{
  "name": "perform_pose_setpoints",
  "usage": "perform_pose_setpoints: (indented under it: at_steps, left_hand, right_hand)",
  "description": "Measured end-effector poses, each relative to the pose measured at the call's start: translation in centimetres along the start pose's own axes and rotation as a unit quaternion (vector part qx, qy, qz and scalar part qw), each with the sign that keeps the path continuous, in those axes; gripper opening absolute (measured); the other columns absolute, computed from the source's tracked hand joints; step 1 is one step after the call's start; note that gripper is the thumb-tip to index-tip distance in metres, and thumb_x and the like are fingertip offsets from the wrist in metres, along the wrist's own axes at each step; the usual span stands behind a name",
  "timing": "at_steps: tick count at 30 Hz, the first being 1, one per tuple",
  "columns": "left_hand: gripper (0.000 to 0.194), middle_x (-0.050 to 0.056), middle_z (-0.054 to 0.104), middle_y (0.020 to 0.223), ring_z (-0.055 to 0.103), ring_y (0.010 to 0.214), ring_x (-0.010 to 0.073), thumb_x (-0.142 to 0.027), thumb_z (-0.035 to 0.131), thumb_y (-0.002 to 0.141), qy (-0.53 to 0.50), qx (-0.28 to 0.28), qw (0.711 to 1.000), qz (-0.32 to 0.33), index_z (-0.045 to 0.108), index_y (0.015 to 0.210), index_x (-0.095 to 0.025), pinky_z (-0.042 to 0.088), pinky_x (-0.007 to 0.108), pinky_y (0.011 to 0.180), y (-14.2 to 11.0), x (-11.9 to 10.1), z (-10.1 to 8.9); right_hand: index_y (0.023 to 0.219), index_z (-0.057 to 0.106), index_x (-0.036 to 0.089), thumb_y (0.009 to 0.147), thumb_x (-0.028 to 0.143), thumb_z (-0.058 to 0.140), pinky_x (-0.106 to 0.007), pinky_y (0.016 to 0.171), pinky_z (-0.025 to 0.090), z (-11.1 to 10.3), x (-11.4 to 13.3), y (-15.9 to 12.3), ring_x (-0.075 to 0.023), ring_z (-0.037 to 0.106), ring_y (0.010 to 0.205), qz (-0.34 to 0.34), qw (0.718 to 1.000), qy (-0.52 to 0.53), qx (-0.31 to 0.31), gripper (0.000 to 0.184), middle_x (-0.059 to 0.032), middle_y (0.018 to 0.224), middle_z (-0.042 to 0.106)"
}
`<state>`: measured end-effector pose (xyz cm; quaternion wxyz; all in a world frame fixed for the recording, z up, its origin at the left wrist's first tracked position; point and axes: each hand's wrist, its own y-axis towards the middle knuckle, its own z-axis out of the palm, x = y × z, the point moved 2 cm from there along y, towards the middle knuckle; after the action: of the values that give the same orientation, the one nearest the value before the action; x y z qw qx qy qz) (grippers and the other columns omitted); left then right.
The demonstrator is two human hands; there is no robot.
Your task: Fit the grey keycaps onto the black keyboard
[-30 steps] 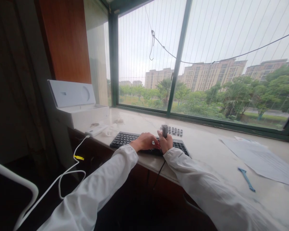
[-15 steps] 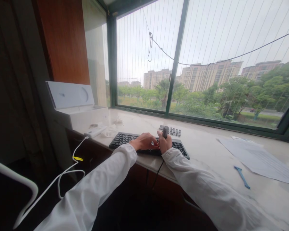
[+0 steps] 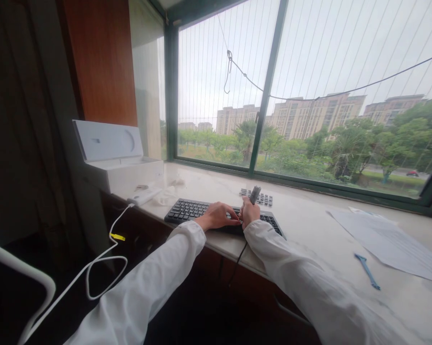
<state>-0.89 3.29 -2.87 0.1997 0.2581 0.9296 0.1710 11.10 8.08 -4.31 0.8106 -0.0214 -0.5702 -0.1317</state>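
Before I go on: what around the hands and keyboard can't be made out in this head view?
- Tool in the right hand: too small to identify; its lower part is hidden in the fist.
- Keyboard: middle keys covered by both hands; legends too small.
- Left hand: fingertips blurred, key contact unclear.
- Loose keys behind: too small to count.
- Papers: text unreadable, cut by the right edge.
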Motion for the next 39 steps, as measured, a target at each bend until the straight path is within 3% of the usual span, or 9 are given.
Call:
perform_pose_setpoints:
  at_steps: [7, 10, 13, 15, 18, 22, 29, 34, 39]
  left_hand:
    - [0.03, -0.003, 0.071, 0.088, 0.062, 0.078, 0.0144, -0.052, 0.061, 0.074, 0.001, 0.011, 1.0, -0.007, 0.074, 0.087, -0.029, 0.042, 0.022, 0.069, -0.2, -0.7, -0.5]
    - [0.027, -0.003, 0.071, 0.088, 0.062, 0.078, 0.0147, -0.051, 0.062, 0.074, 0.004, 0.015, 1.0, 0.004, 0.074, 0.085, -0.029, 0.042, 0.022, 0.068, -0.1, -0.9, -0.6]
    - [0.026, -0.002, 0.071, 0.09, 0.063, 0.078, 0.0154, -0.048, 0.062, 0.074, 0.015, 0.011, 1.0, 0.0, 0.074, 0.086, -0.029, 0.043, 0.023, 0.069, -0.2, -0.8, -0.5]
    - [0.024, -0.002, 0.071, 0.091, 0.063, 0.08, 0.0158, -0.045, 0.062, 0.075, 0.019, 0.007, 1.0, -0.002, 0.073, 0.087, -0.028, 0.043, 0.023, 0.069, -0.2, -0.6, -0.3]
    - [0.021, -0.001, 0.071, 0.09, 0.063, 0.08, 0.016, -0.04, 0.062, 0.075, 0.011, -0.001, 1.0, 0.005, 0.073, 0.087, -0.026, 0.043, 0.023, 0.07, -0.2, -0.1, 0.2]
    - [0.026, 0.001, 0.072, 0.085, 0.064, 0.077, 0.0169, -0.044, 0.063, 0.073, -0.003, 0.009, 1.0, -0.008, 0.073, 0.088, -0.025, 0.045, 0.024, 0.071, 0.2, 0.5, 0.4]
    - [0.027, 0.003, 0.072, 0.084, 0.065, 0.079, 0.0196, -0.044, 0.066, 0.069, 0.041, 0.021, 0.999, -0.005, 0.074, 0.086, -0.023, 0.046, 0.025, 0.07, 0.7, 0.4, -0.2]
    - [0.021, 0.003, 0.071, 0.085, 0.065, 0.08, 0.0182, -0.038, 0.064, 0.073, 0.033, 0.021, 0.998, 0.05, 0.073, 0.085, -0.023, 0.044, 0.022, 0.068, 0.7, 0.2, -0.3]
    - [0.022, 0.002, 0.071, 0.089, 0.065, 0.083, 0.0175, -0.037, 0.063, 0.074, 0.025, 0.018, 0.998, 0.058, 0.073, 0.088, -0.023, 0.044, 0.022, 0.071, 0.5, 0.2, -0.3]
  right_hand:
    - [0.061, 0.031, 0.023, 0.076, 0.028, 0.055, -0.019, 0.028, 0.02, -0.6, 0.9, 0.1, -0.0057, 0.021, 0.031, 0.103, 0.986, 0.093, -0.088, 0.029, 0.0104, 0.039, 0.024]
    - [0.061, 0.03, 0.023, 0.077, 0.027, 0.053, -0.019, 0.03, 0.022, -0.7, 0.8, 0.3, -0.0061, 0.022, 0.033, 0.11, 0.985, 0.094, -0.098, 0.028, 0.0103, 0.04, 0.024]
    - [0.058, 0.029, 0.023, 0.077, 0.033, 0.053, -0.022, 0.033, 0.023, -0.5, 0.5, 0.1, -0.0071, 0.022, 0.034, 0.055, 0.996, 0.033, -0.057, 0.032, 0.0097, 0.04, 0.023]
    - [0.055, 0.032, 0.023, 0.076, 0.04, 0.054, -0.023, 0.037, 0.025, -0.3, 0.4, -0.4, -0.0081, 0.026, 0.037, -0.034, 0.997, -0.064, 0.002, 0.035, 0.0079, 0.041, 0.027]
    - [0.051, 0.039, 0.02, 0.075, 0.049, 0.054, -0.024, 0.044, 0.028, -0.2, 0.7, -1.3, -0.0098, 0.033, 0.045, -0.168, 0.961, -0.211, 0.061, 0.041, 0.0045, 0.043, 0.034]
    - [0.049, 0.042, 0.018, 0.077, 0.052, 0.048, -0.025, 0.049, 0.028, -0.2, 1.6, -2.6, -0.0117, 0.037, 0.05, -0.245, 0.923, -0.292, 0.061, 0.044, 0.0021, 0.045, 0.039]
    - [0.046, 0.046, 0.017, 0.075, 0.05, 0.052, -0.026, 0.051, 0.03, -0.3, 2.2, -3.7, -0.0125, 0.04, 0.051, -0.263, 0.907, -0.316, 0.09, 0.045, 0.0009, 0.044, 0.042]
    - [0.045, 0.045, 0.017, 0.074, 0.049, 0.053, -0.026, 0.051, 0.03, -0.5, 2.0, -3.6, -0.0121, 0.039, 0.05, -0.256, 0.909, -0.321, 0.074, 0.044, 0.0015, 0.043, 0.039]
    - [0.046, 0.042, 0.018, 0.073, 0.049, 0.054, -0.025, 0.05, 0.03, -0.7, 1.9, -3.6, -0.0111, 0.036, 0.049, -0.269, 0.912, -0.302, 0.061, 0.043, 0.0028, 0.044, 0.034]
